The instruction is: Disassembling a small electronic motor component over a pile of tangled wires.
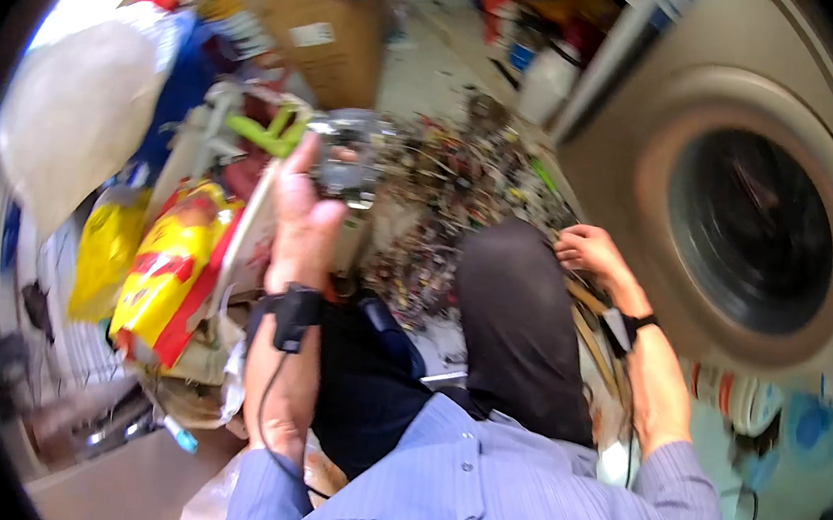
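Note:
Raised at centre left, my left hand point(303, 201) has its fingers closed on a shiny silver metal part point(348, 160) with a hole in the middle. Motion blur hides its finer shape. Beyond my right knee, my right hand point(591, 251) has its fingers curled together, and anything inside them is hidden. A wide heap of small mixed scrap pieces and wires point(453, 184) covers the floor between and beyond my hands. Dark straps sit on both my wrists, and a cable runs down from the left one.
A front-loading washing machine point(608, 168) stands close on the right. Yellow and red bags point(173, 268), a green plastic thing point(267, 133) and a white bag point(77, 121) crowd the left. A cardboard box point(320, 58) stands at the back; a white bottle point(548, 83) is by the machine.

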`<state>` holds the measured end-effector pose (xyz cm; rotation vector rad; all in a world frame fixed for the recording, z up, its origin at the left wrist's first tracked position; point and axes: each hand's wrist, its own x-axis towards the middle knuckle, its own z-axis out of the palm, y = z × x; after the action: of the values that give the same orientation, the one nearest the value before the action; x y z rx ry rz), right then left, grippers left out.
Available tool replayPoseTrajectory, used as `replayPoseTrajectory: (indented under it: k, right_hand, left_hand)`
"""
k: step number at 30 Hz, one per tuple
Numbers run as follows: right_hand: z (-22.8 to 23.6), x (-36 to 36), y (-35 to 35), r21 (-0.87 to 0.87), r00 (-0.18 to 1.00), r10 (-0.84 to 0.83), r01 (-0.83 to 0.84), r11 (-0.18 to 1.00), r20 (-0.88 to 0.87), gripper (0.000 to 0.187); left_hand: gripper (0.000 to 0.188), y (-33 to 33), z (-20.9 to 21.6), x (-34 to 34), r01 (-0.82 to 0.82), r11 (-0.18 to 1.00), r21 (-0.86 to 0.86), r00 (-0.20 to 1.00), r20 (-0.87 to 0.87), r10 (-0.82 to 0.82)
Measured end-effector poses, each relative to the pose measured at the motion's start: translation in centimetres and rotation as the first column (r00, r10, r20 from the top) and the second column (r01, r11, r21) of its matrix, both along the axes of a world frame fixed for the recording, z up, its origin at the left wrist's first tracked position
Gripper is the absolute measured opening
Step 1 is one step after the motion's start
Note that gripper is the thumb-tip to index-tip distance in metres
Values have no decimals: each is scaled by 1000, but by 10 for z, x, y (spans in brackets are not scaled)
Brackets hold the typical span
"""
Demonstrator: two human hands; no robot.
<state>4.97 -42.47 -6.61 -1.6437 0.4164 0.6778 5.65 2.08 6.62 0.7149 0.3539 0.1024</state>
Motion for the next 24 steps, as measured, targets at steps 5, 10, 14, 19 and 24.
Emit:
replayPoseTrajectory:
  k: [5,10,14,19,24]
  right_hand:
    - [158,74,126,-1,889,288,-308,952,357,34]
    - [209,80,240,84,737,478,-580,810,478,52]
    - [187,61,283,202,697,462,-647,736,549,58]
    - [181,57,297,102,644,448,-633,768,620,46]
    - [162,60,304,113,625,432,-642,758,650,50]
  left_hand:
    - [30,16,7,-6,14,989,-149,988,156,10]
    - [44,31,19,-19,163,985,59,907,383,-173]
    - [49,41,22,-24,99,971,216,912,371,-175]
    - [52,52,31,-34,55,861,506,922,304,-238]
    - [54,62,40,-39,39,709,705,924,245,-294]
